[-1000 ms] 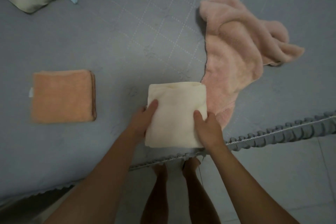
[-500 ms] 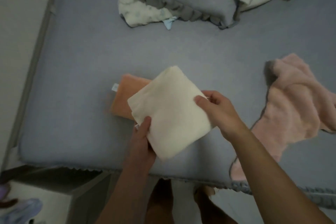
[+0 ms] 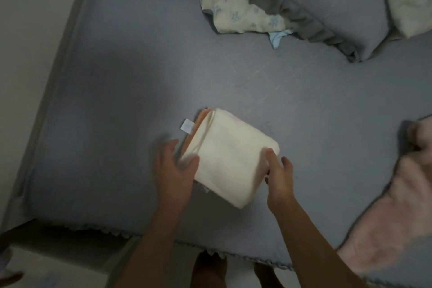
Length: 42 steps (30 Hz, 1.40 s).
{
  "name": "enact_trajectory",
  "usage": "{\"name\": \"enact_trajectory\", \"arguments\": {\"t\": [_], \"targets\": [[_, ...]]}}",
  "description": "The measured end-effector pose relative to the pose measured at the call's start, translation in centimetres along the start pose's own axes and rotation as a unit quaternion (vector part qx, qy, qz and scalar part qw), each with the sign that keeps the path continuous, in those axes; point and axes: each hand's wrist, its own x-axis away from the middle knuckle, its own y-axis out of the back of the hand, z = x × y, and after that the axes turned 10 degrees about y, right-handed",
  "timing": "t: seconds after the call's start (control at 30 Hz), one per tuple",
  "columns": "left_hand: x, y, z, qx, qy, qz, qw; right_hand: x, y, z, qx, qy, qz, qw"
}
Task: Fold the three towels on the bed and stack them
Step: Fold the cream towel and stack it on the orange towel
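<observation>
Both hands flank the folded cream towel [image 3: 230, 159] in the lower middle of the frame. The left hand [image 3: 174, 168] lies with fingers spread and loose against its left edge; the right hand [image 3: 279, 175] has its thumb on top of the near right corner, though blur hides whether the fingers under it pinch the cloth. Cream lies on the folded orange towel [image 3: 198, 119], of which only a strip and a white tag [image 3: 187, 126] show at the upper left edge. Judging by the look, the cloth is soft, light and limp, so a single-corner lift would likely spill the folds; flat palms on opposite sides suit it better. At the right edge of the frame the pink towel [image 3: 385, 222] lies crumpled and unfolded on the grey bed [image 3: 117, 100]. A pillow [image 3: 327, 2] sits at upper right.
</observation>
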Motion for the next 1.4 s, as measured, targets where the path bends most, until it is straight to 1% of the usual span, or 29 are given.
{"name": "enact_trajectory", "arguments": {"t": [0.03,0.07,0.1,0.13,0.17,0.23,0.27,0.37,0.43,0.5,0.57,0.63,0.7,0.77,0.83,0.87,0.9,0.93,0.97,1.0,1.03,1.07,1.1,1.17,1.27,1.3,1.33,1.4], "targets": [[-0.4,-0.3,-0.6,-0.077,-0.059,0.024,0.995,0.3,0.3,-0.4,0.002,-0.013,0.034,0.999],[-0.6,-0.7,-1.2,-0.147,-0.091,0.061,0.983,0.7,0.3,-0.5,0.024,-0.009,0.060,0.998],[-2.2,-1.1,-2.3,-0.197,-0.106,0.111,0.968,0.8,-0.6,0.1,0.042,0.003,0.051,0.998],[-3.4,-1.5,-3.4,-0.230,-0.102,0.149,0.956,0.9,-1.4,0.7,0.052,0.015,0.033,0.998],[-3.4,-2.0,-3.7,-0.231,-0.099,0.158,0.955,1.2,-1.5,0.9,0.060,0.031,0.027,0.997],[-4.4,-2.5,-4.0,-0.168,-0.084,0.154,0.970,1.1,-1.6,1.8,0.070,0.055,0.017,0.996],[-4.9,-2.3,-4.1,-0.134,-0.064,0.159,0.976,0.8,-1.8,2.2,0.059,0.051,0.014,0.997],[-5.9,-1.6,-3.6,-0.040,-0.004,0.226,0.973,0.4,-2.3,2.9,0.020,0.002,0.023,1.000],[-5.4,-1.3,-3.6,-0.033,0.004,0.252,0.967,0.4,-2.2,3.2,0.010,0.000,0.035,0.999],[-4.8,-1.3,-3.1,-0.065,-0.031,0.231,0.970,1.0,-1.8,3.6,-0.004,0.008,0.050,0.999],[-4.4,-1.1,-2.7,-0.062,-0.056,0.191,0.978,2.0,-1.4,4.2,-0.051,0.020,0.095,0.994],[-3.8,-0.3,-2.9,0.013,-0.033,0.195,0.980,3.3,-1.7,5.2,-0.089,0.024,0.171,0.981],[-3.1,1.4,-3.1,0.127,0.016,0.233,0.964,4.5,-2.4,6.4,-0.114,0.005,0.248,0.962],[-3.0,3.8,-3.1,0.224,0.077,0.298,0.925,5.4,-3.3,7.6,-0.142,-0.027,0.327,0.934],[-3.6,6.1,-2.8,0.274,0.157,0.379,0.870,5.5,-3.8,8.3,-0.166,-0.054,0.377,0.910],[-3.9,6.6,-2.7,0.269,0.176,0.401,0.858,5.3,-3.7,8.4,-0.175,-0.056,0.380,0.906],[-4.3,6.5,-2.6,0.251,0.183,0.396,0.864,4.9,-3.6,8.2,-0.179,-0.049,0.370,0.910],[-4.5,5.9,-2.8,0.220,0.175,0.367,0.887,4.3,-3.4,7.8,-0.168,-0.030,0.345,0.923],[-4.8,4.9,-3.0,0.166,0.143,0.318,0.922,3.4,-3.2,7.2,-0.136,0.000,0.304,0.943],[-5.0,3.8,-3.2,0.103,0.098,0.254,0.957,2.7,-2.9,6.4,-0.077,0.031,0.252,0.964],[-5.2,2.6,-3.3,0.038,0.051,0.196,0.978,2.0,-2.6,5.6,-0.002,0.051,0.197,0.979],[-5.4,1.4,-3.3,-0.023,0.012,0.164,0.986,1.5,-2.4,4.6,0.066,0.057,0.149,0.985],[-5.4,0.3,-3.2,-0.087,-0.022,0.149,0.985,1.2,-2.2,3.7,0.114,0.050,0.108,0.986],[-5.0,-1.1,-3.1,-0.186,-0.079,0.114,0.973,1.1,-2.0,2.3,0.155,0.033,0.064,0.985],[-4.0,-1.6,-3.6,-0.184,-0.135,-0.006,0.974,1.3,-2.2,1.3,0.159,0.057,0.057,0.984],[-3.7,-1.6,-3.7,-0.171,-0.149,-0.028,0.973,1.4,-2.4,1.2,0.166,0.077,0.051,0.982],[-3.3,-1.6,-3.9,-0.154,-0.140,-0.014,0.978,1.5,-2.4,1.2,0.175,0.097,0.045,0.979],[-2.8,-1.8,-4.3,-0.103,-0.056,0.078,0.990,1.6,-2.5,1.3,0.187,0.116,0.043,0.974]]}}
